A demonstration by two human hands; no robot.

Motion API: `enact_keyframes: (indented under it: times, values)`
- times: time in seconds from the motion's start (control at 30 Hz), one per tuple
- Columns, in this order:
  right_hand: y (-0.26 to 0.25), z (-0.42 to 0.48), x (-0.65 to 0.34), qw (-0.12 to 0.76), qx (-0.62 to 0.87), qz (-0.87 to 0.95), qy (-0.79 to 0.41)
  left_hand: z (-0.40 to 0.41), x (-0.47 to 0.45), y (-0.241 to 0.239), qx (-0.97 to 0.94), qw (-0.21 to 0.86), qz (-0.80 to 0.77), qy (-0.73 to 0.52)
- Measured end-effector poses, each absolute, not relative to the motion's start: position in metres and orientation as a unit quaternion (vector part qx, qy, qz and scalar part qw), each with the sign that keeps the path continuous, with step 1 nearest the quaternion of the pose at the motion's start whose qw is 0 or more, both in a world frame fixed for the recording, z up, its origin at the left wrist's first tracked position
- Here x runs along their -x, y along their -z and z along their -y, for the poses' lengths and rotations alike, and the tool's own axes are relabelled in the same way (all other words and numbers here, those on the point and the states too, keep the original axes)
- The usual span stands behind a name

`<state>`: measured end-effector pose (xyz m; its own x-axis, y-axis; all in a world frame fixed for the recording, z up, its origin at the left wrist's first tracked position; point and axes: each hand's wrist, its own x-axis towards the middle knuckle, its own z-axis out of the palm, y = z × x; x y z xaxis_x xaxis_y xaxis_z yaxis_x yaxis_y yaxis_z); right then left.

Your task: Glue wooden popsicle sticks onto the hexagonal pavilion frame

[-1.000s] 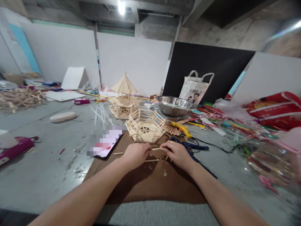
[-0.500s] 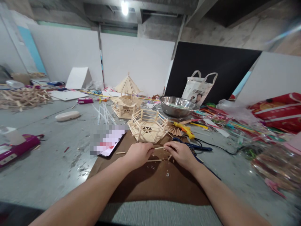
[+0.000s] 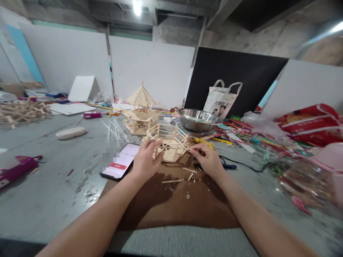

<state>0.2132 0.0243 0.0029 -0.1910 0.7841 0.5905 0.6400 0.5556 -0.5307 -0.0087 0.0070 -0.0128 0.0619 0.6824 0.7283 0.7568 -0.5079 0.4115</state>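
A hexagonal wooden-stick frame with low railings (image 3: 168,153) stands at the back of the brown board (image 3: 171,210). My left hand (image 3: 147,159) is at its front left, fingers apart and curved towards the railing; I cannot tell if they touch it. My right hand (image 3: 208,159) is at its right side, thumb and forefinger pinched together by the railing's corner. What lies in that pinch is too small to make out. In front of the frame, a longer stick (image 3: 171,181) and shorter stick pieces (image 3: 190,176) lie on the board among small scraps.
Behind the frame stands a roofed stick pavilion (image 3: 141,110). A phone (image 3: 120,164) lies left of my left hand. Beyond my right hand are a yellow-handled tool (image 3: 203,141), dark-handled tool (image 3: 229,166), and black cable (image 3: 249,166). A metal bowl (image 3: 200,121) sits farther back.
Both hands have left the small stick they held between them and moved up and apart, to either side of the railed frame. The left fingers have spread. The view has shifted slightly.
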Motion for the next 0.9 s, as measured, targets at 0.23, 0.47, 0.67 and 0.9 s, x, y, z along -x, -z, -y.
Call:
enact_keyframes:
  times: [0.23,0.47,0.67,0.9]
  values:
    - [-0.013,-0.05,-0.199,0.44,0.454,0.772,-0.072,-0.021,0.021,0.018,0.719,0.081,0.503,0.474]
    - [-0.002,-0.063,-0.197,0.44,0.451,0.771,-0.093,-0.024,0.02,0.023,0.719,0.069,0.514,0.463]
    - [0.0,-0.065,-0.193,0.448,0.44,0.771,-0.109,-0.025,0.021,0.023,0.724,0.065,0.517,0.452]
    - [0.001,-0.07,-0.189,0.462,0.43,0.767,-0.116,-0.026,0.022,0.024,0.726,0.06,0.515,0.451]
